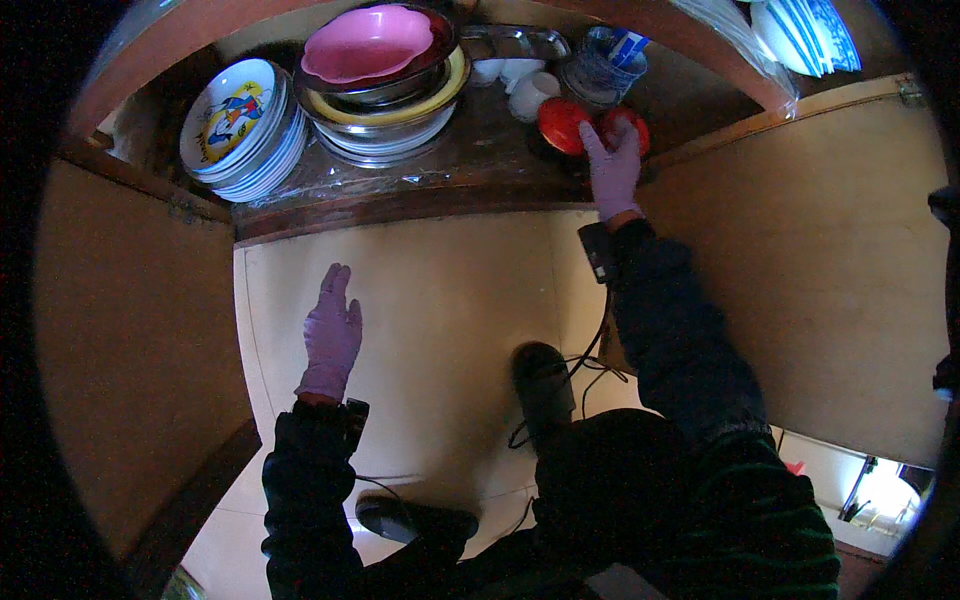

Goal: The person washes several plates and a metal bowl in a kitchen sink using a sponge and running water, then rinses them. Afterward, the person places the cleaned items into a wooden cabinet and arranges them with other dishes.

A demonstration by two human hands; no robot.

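Note:
My right hand [615, 176], in a purple glove, reaches into a low wooden cabinet [487, 161]. Its fingertips lie on a red round object [639, 129], with the thumb beside a second red round object [561, 126]; whether they grip is not clear. My left hand [332, 341], also gloved, hangs empty above the floor, thumb slightly apart from the fingers. Just behind the red objects are small white cups [534, 96] and stacked clear glasses [596, 71]. Farther left stands a pile of bowls and basins [382, 124] topped by a pink scalloped bowl [367, 45].
White plates [240, 116], the top one with a cartoon print, are stacked at the cabinet's left. Swung-out doors [135, 322] [795, 262] flank me. Blue-and-white bowls [806, 37] sit on a higher shelf. A black cable [596, 337] runs from my right wrist beside my shoe [540, 382].

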